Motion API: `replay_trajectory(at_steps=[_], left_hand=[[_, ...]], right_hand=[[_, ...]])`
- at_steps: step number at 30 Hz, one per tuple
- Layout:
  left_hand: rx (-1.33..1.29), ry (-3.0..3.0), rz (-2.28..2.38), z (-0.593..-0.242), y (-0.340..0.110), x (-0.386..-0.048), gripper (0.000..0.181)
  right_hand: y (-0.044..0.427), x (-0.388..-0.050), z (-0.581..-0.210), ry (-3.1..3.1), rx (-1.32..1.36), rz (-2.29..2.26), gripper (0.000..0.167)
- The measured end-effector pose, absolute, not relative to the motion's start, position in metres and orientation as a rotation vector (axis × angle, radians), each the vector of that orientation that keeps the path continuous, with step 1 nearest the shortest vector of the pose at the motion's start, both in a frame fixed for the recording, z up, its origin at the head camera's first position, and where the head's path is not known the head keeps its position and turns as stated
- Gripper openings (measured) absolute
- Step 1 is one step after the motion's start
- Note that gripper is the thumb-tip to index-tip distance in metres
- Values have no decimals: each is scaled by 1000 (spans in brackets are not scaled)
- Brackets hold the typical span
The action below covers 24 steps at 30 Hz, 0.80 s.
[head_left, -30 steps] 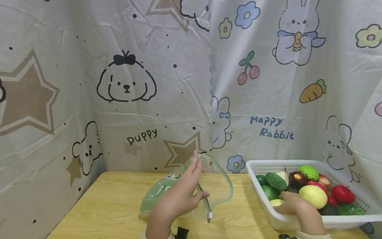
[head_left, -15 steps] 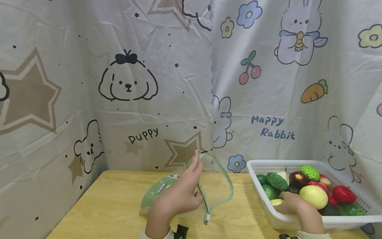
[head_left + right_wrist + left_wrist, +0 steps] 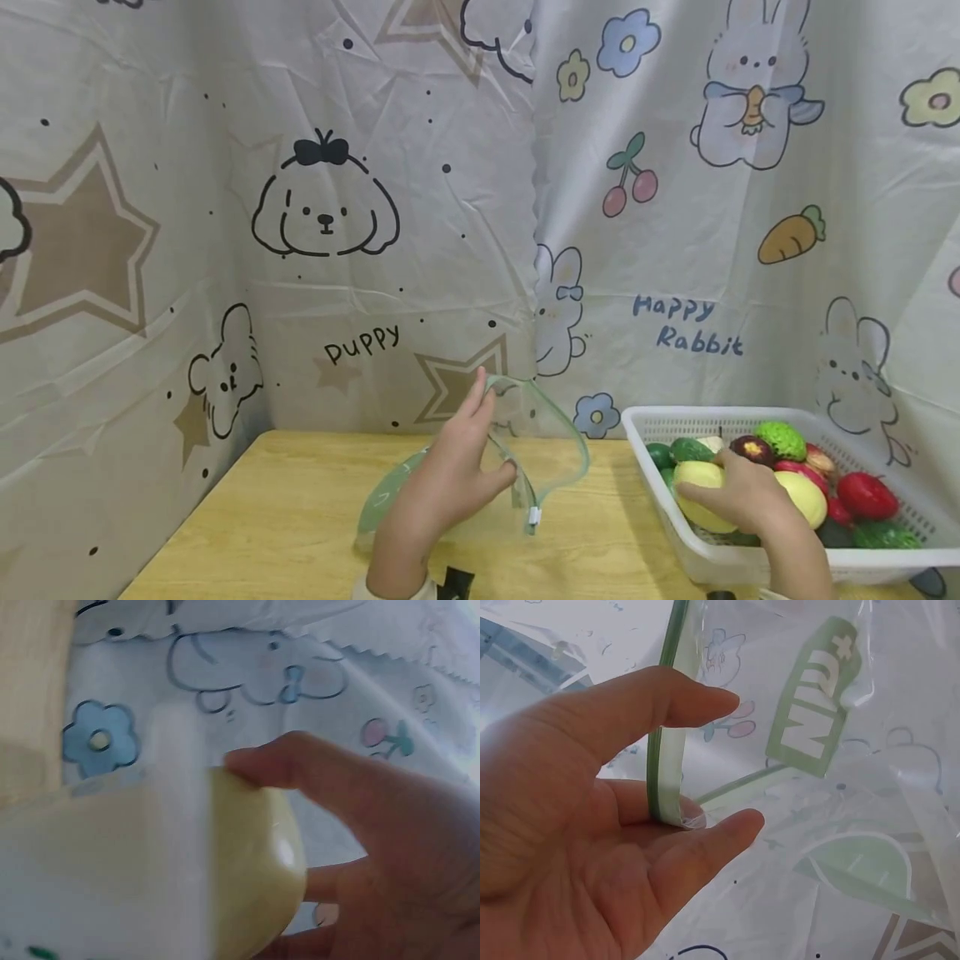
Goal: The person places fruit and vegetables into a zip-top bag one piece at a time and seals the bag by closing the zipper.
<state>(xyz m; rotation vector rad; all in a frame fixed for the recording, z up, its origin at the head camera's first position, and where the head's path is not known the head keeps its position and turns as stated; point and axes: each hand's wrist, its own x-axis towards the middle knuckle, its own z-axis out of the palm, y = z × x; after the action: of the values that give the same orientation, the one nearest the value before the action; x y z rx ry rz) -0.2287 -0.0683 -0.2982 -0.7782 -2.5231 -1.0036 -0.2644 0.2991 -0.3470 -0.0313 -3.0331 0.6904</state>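
Note:
My left hand (image 3: 453, 462) is at the mouth of a clear slider zip bag (image 3: 555, 433) with green trim, its fingers fairly straight and spread. In the left wrist view, the green-edged rim (image 3: 671, 769) of the bag runs between the fingers, and the mouth gapes. The white slider (image 3: 535, 517) hangs at the rim's near end. At the left side of a white basket, my right hand (image 3: 750, 492) grips a smooth yellow fruit (image 3: 701, 496), thumb on one side and fingers on the other. The basket's wall partly hides that fruit in the right wrist view.
The white perforated basket (image 3: 885, 560) stands at the table's right, holding several fruits and vegetables, among them another yellow fruit (image 3: 806, 497), a red one (image 3: 867, 496) and a bumpy green one (image 3: 780, 439). Printed curtains (image 3: 465, 217) enclose the wooden table (image 3: 247, 517).
My right hand has lifted the yellow fruit up from among the others in the basket. My left hand has shifted slightly left, and the bag's slider has swung up and right.

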Motion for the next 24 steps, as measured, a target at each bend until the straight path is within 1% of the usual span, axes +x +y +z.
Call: replay_trajectory(at_steps=[3, 7, 12, 14, 18, 21, 24], left_hand=[[-771, -2523, -1008, -298, -66, -228, 85], [-771, -2533, -1016, -298, -64, -227, 85], [-796, -2535, -1032, -298, -61, -225, 86], [-807, -2531, -1029, -298, -60, -224, 86], [-824, -2530, -1019, -299, -58, -223, 87], [-843, -2528, -1024, -298, -57, -222, 87], [-855, -2523, -1021, -298, -56, -222, 88]], right_hand=[[291, -257, -331, -2919, 10, 715, 84], [264, -243, -316, -2733, 103, 915, 76], [220, -236, -312, -2448, 351, 1192, 67], [205, -236, -315, -2386, 446, 1228, 65], [187, -236, -321, -2383, 548, 1185, 72], [182, -236, -326, -2424, 541, 1108, 78], [179, -237, -329, -2461, 530, 1075, 81]])
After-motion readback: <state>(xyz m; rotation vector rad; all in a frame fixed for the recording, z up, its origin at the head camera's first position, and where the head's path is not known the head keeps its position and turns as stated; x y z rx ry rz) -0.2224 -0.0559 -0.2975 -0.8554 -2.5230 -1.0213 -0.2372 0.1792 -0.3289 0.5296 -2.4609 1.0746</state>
